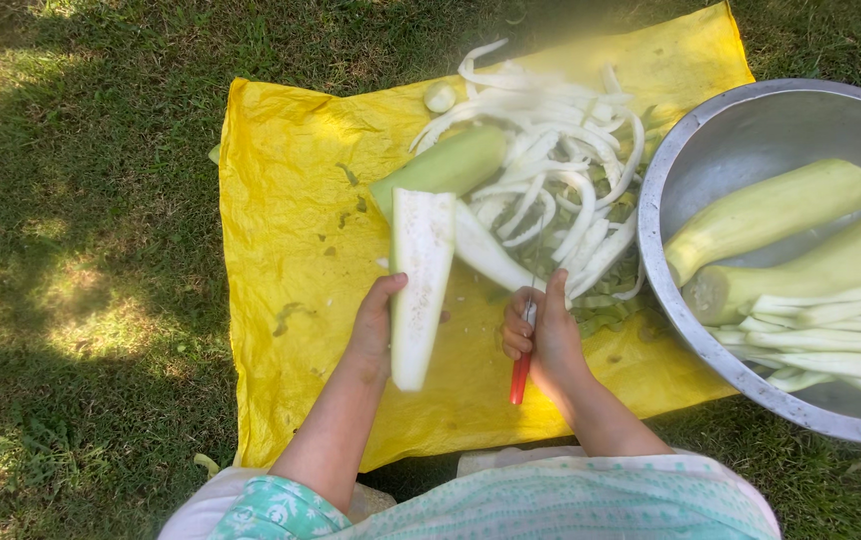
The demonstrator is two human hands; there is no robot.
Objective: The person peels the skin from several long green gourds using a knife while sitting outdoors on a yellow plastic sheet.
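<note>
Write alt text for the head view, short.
A person's left hand holds a halved pale gourd piece cut face up, while the right hand grips a red-handled knife, over a yellow cloth on grass. White strips lie piled on the cloth; a metal bowl at right holds peeled gourds.

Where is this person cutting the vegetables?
Most likely outdoors on a lawn or in a garden. Sunlit grass lies all around, a yellow sheet is spread on it as a work surface, and a metal bowl of peeled gourds sits on the ground.
</note>
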